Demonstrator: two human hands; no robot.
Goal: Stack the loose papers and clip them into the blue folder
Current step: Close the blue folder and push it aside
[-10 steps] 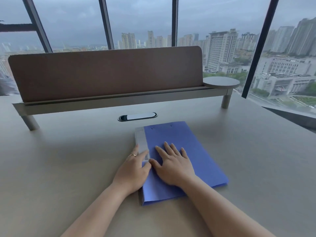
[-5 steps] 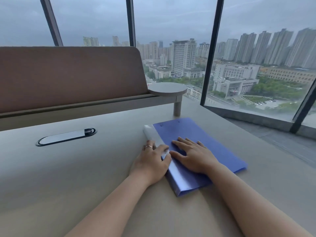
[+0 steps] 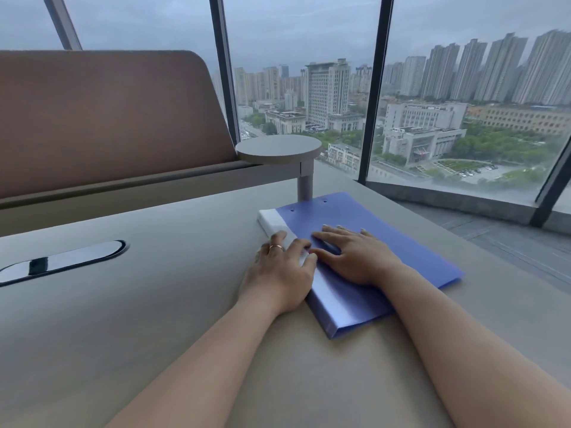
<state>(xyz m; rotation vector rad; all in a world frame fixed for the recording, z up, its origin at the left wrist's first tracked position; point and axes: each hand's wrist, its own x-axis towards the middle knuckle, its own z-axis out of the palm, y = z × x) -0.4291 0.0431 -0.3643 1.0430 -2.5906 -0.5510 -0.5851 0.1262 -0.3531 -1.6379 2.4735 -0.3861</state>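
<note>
**Both hands flat on the closed blue folder**

From my feed, the blue folder (image 3: 364, 261) lay closed and flat on the desk (image 3: 160, 319), toward its right edge, its far end just beside the post of a small round shelf (image 3: 278, 148). A white label strip (image 3: 275, 222) ran along the far part of its spine. The right hand (image 3: 355, 257) rested palm down on the cover, fingers straight and spread, its grip released and merely pressing. The left hand (image 3: 279, 273) sat at the spine side, a ring (image 3: 276, 247) on one finger, fingers extended over the spine edge; its grip looked released as well, though the fingertips were blurred and I could not tell whether any of them curled under the edge. The two thumbs nearly met over the spine. I saw no paper edges showing from the folder. An oval cable port (image 3: 58, 261) was set into the desk near the left edge, and a brown divider panel (image 3: 102, 118) stood along the far edge.
</note>
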